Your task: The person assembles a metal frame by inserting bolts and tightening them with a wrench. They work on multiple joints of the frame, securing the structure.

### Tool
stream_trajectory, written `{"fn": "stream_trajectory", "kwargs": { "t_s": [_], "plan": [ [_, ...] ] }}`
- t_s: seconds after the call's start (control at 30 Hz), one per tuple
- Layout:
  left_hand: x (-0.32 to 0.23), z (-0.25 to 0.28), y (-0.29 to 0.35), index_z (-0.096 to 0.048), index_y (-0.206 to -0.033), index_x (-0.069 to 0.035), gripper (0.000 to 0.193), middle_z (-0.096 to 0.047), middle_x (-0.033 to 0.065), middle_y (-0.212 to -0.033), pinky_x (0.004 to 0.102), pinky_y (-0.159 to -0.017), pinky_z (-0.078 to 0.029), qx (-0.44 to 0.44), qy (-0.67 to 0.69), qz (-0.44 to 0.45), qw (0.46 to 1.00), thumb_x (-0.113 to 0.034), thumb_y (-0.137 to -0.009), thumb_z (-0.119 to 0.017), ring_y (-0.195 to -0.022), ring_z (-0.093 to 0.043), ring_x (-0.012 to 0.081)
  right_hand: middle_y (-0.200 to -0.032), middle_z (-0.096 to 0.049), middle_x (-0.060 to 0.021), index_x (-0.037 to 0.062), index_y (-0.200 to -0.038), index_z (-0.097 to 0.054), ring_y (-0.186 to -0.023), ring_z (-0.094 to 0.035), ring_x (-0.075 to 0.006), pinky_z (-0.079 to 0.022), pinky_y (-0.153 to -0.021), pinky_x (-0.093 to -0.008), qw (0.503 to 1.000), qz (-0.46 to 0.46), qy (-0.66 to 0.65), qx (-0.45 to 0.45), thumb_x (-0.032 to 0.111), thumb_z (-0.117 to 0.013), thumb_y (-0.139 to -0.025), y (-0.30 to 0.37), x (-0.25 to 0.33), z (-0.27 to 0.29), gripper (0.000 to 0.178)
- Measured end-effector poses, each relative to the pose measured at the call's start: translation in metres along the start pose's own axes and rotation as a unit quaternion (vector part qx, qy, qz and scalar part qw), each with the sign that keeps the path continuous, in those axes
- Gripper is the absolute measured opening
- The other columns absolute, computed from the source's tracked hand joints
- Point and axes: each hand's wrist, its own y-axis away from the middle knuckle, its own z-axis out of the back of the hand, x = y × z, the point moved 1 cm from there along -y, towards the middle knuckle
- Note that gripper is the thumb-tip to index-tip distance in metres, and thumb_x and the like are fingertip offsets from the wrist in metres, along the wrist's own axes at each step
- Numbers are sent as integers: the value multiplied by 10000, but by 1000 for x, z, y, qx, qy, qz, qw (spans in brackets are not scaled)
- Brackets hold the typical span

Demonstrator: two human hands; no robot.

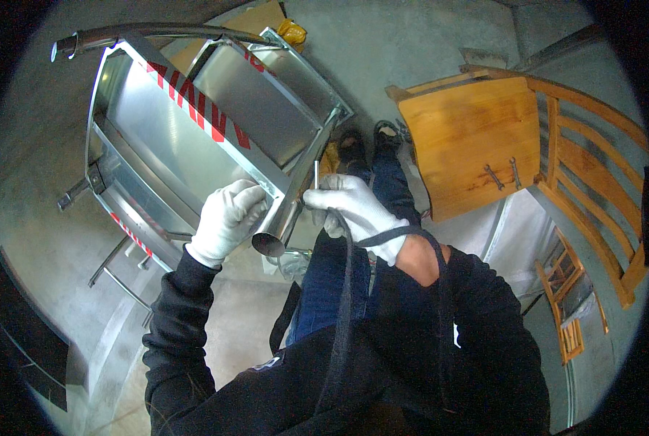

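A stainless-steel trolley (157, 116) with several shelf trays and curved tube legs lies tipped in front of me. Red-printed film runs along its tray edges. My left hand (230, 218), in a white glove, is closed with curled fingers at the near tray corner, beside the open end of a steel tube (268, 243). Whatever its fingertips grip is hidden. My right hand (353, 211), gloved too, pinches a thin metal rod (316, 174) that stands upright just right of the tube. A dark strap (347, 305) hangs past the right wrist.
To the right stands a wooden chair (470, 138) with two wrenches (504, 174) on its seat. Yellow plastic (292, 33) and cardboard (255, 20) lie behind the trolley. Clear plastic wrap (293, 264) sits under the tube end. A dark panel (26, 327) is at the far left.
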Motion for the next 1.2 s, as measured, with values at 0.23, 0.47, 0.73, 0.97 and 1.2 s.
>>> {"fn": "stream_trajectory", "kwargs": {
  "t_s": [0.23, 0.47, 0.73, 0.97, 1.2],
  "plan": [
    [0, 0, 0, -611, -917, -51, 182, -623, 121, -881, 405, -668, -517, 9, -16, 1, 1000, -60, -743, -664, -773, -629, 345, -660, -547, 7, 47, -907, -604, -457, -449, -57, -343, -427, -191, 974, -141, -174, 25, 206, -612, -920, -3, -12, 5, 160],
    [-5, -1, 0, -590, -927, -49, 173, -605, 126, -906, 415, -684, -505, 25, 0, 40, 999, -77, -769, -654, -791, -619, 350, -771, -618, -23, 32, -1024, -585, -520, -516, -40, -402, -455, -173, 1000, -14, -13, 1, 150, -649, -890, -1, -3, 1, 189],
    [-6, 0, 0, -586, -949, -51, 178, -592, 131, -882, 411, -670, -497, 18, 0, 36, 999, -82, -786, -651, -779, -615, 354, -1067, -586, -98, 26, -1246, -515, -815, -625, -177, -523, -628, -320, 841, 373, 379, -100, 237, -780, -768, -13, -13, 21, 586],
    [-9, 0, 0, -590, -937, -58, 160, -584, 127, -859, 408, -663, -495, 18, -3, 43, 999, -87, -793, -652, -762, -611, 346, -925, -601, -124, 39, -1015, -633, -768, -629, -303, -516, -660, -377, 695, 501, 515, -11, 250, -808, -693, -23, -3, 33, 423],
    [-7, 1, 1, -596, -929, -59, 153, -594, 120, -864, 406, -666, -498, 18, 6, 47, 999, -90, -792, -657, -770, -613, 343, -929, -590, -109, 45, -1000, -651, -781, -619, -304, -510, -657, -376, 667, 516, 537, 37, 142, -762, -695, -23, 3, 38, 339]
  ]
}}
